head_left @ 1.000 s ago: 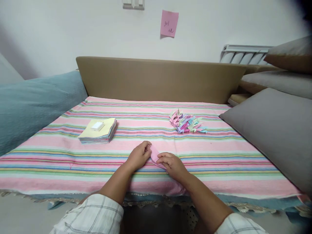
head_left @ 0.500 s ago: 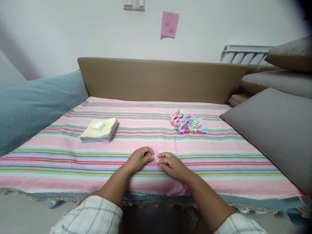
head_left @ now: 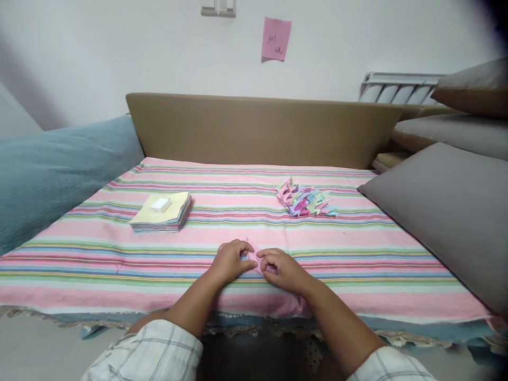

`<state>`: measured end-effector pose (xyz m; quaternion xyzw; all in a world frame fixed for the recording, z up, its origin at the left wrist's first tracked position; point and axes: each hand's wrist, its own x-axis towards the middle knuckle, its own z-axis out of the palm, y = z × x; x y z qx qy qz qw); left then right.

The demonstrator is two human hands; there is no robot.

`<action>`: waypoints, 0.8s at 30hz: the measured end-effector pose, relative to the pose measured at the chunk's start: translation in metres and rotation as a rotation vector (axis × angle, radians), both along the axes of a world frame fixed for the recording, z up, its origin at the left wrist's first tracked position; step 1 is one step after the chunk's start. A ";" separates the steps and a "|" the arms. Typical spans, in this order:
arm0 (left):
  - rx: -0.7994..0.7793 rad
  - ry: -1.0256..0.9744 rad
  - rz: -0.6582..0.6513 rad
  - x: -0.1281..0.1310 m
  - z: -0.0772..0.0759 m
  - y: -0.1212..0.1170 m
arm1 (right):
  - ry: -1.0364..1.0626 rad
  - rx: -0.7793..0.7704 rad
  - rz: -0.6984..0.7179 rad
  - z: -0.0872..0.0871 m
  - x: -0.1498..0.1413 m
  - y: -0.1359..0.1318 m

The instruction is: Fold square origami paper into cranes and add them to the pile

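Note:
A small folded piece of pink paper (head_left: 254, 257) lies on the striped cloth, between my two hands and partly covered by their fingers. My left hand (head_left: 233, 260) grips its left side, thumb stretched along the near part and fingertips at the upper edge. From the right, my right hand (head_left: 281, 269) pinches the paper, its thumb and forefinger curled together. Beyond my right hand is a heap of folded paper shapes (head_left: 304, 200) in pink, purple, green and blue. A stack of coloured paper sheets (head_left: 161, 216), yellow on top, sits farther left with a small white box (head_left: 161, 205) on it.
The striped cloth (head_left: 222, 180) covers the seat, with a tan backrest (head_left: 257, 129) behind. Grey cushions (head_left: 444, 206) pile up on the right; a blue-covered armrest (head_left: 67, 169) bounds the left. A pink note (head_left: 277, 39) hangs on the wall.
My left thumb has stretched out to the right across the near part of the paper. My right thumb and forefinger have curled closer together. The heap and stack stay put.

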<state>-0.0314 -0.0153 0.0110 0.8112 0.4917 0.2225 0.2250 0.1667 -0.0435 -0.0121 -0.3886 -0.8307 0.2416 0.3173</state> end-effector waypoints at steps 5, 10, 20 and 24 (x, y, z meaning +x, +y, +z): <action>0.059 0.056 0.030 0.004 -0.002 -0.002 | 0.045 -0.026 -0.003 0.005 0.000 -0.002; 0.071 0.086 0.045 0.004 -0.005 -0.002 | -0.003 -0.047 0.051 0.006 0.002 0.001; 0.073 0.136 0.055 0.006 -0.004 -0.004 | -0.061 -0.033 0.059 0.003 0.005 0.003; 0.078 0.156 0.062 0.007 -0.003 -0.004 | -0.075 -0.050 0.061 0.002 0.005 0.003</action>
